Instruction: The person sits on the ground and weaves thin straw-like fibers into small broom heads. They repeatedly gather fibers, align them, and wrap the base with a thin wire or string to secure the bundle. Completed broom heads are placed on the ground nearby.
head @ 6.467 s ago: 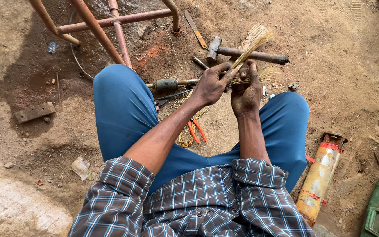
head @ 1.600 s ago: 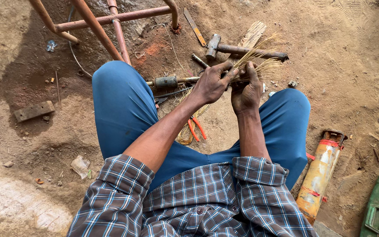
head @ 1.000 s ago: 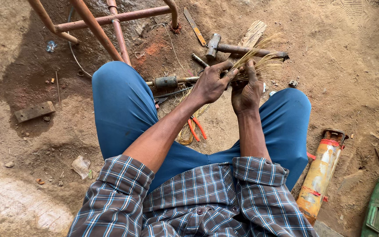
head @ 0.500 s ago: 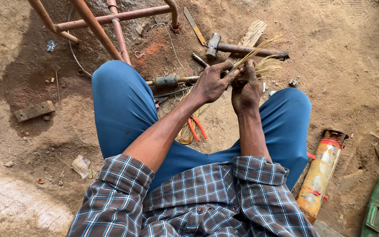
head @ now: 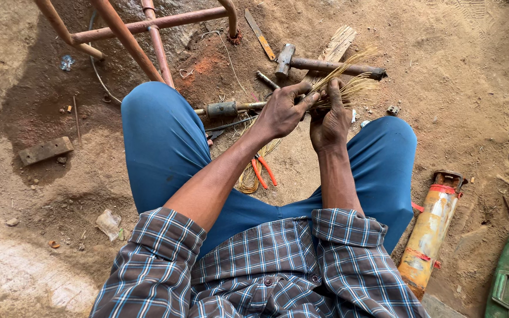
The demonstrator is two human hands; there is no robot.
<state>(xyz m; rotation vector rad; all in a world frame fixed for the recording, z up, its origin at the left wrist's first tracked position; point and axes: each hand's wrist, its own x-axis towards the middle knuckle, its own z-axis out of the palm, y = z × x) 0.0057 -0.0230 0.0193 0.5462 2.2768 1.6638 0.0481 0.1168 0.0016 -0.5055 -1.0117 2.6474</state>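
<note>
Sitting over a dirt floor (head: 455,76), the person has a rusty metal frame (head: 148,26) beyond the left knee and a worn yellow cylinder (head: 430,232) by the right leg. A hammer (head: 325,63) lies ahead. Between the knees, left hand (head: 283,111) and right hand (head: 329,118) each grip shut on a bundle of straw fibres (head: 349,85), above red-handled pliers (head: 261,171)

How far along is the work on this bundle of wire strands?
Done: nothing looks finished. In hand: both the left hand and right hand grip the wire strands, whose ends fan out loose. Left: the tail trailing to the ground by the orange-handled pliers lies unworked.
</note>
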